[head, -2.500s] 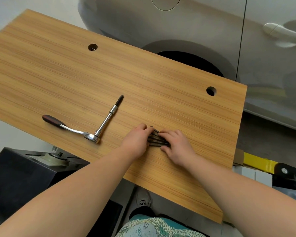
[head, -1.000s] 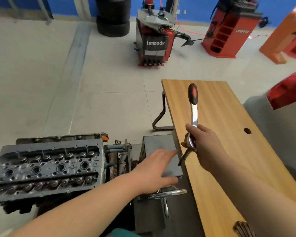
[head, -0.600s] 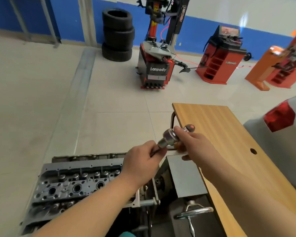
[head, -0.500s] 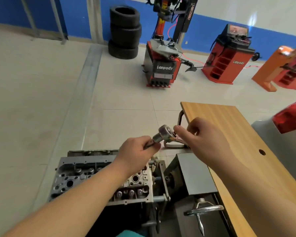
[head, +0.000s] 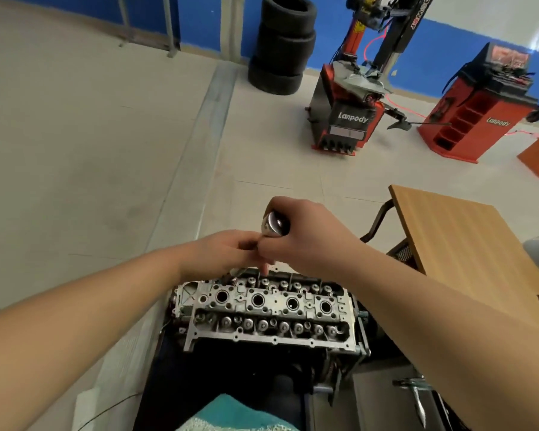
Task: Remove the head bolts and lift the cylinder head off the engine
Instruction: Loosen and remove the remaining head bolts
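The grey cylinder head (head: 266, 309) sits on the engine below me, its spark plug wells and valve springs showing. Above its far edge my right hand (head: 305, 236) grips the ratchet wrench, whose shiny round head (head: 273, 225) pokes out of my fist. My left hand (head: 227, 251) pinches the wrench's extension just under the ratchet head; the shaft itself is hidden by my fingers. Where the tip of the extension sits on the head is covered by my hands.
A wooden table (head: 467, 244) stands to the right. Below right is a grey stand with a metal handle (head: 414, 390). Farther off are stacked tyres (head: 282, 45), a tyre changer (head: 352, 119) and a red balancer (head: 476, 110). A teal cloth (head: 231, 413) lies at the bottom edge.
I picked the wrench up from the table with my right hand and turned to the engine. My left hand joined on the extension, and both hands brought the wrench over the head's far edge.
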Demonstrator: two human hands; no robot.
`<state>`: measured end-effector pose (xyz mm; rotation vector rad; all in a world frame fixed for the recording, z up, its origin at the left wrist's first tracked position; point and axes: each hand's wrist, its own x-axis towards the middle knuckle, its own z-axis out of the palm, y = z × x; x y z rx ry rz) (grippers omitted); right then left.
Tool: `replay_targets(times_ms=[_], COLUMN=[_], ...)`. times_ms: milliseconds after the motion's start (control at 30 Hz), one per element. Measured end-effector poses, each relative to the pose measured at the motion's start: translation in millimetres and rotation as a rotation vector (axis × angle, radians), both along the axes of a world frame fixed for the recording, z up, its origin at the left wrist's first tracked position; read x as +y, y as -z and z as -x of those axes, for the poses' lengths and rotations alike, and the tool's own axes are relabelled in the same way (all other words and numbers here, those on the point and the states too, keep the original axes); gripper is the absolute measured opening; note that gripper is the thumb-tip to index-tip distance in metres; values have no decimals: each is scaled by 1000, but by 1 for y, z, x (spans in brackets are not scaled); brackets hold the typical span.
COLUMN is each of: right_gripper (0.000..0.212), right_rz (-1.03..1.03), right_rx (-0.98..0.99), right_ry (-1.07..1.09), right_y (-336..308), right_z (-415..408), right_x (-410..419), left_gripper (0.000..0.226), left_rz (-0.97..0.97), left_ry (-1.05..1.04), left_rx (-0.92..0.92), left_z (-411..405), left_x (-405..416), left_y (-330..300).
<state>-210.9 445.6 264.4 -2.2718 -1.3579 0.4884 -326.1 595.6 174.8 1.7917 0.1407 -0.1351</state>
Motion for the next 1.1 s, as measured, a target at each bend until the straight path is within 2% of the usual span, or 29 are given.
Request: replay_targets(times_ms=[133,233,400,500,733,933,1100], right_gripper=[24,24,23,24,35,22,24], right_rz=[105,181,257,271,287,248,204], right_rx=[-84,-128,-140,-142,-168,-84,-90], right_ry=[-66,-95,-78,-68,-57,-26,-54], right_y=[18,31,43,48,65,73,75], right_z=[29,40,36,30,20,19,29], right_x=[25,31,25,19,9,10,23], left_gripper=[23,36,30,22,24,23,13], left_rz=[-73,-62,41,29,8,-33,-19], left_ry=[-72,-34,-9,26,78,165,173], left_rx=[-7,17,3,29,105,149,115], left_z=[36,45,41,31,13,13,27], left_x=[24,23,12,10,5,16,31], left_y=[20,36,53,61,77,68,60])
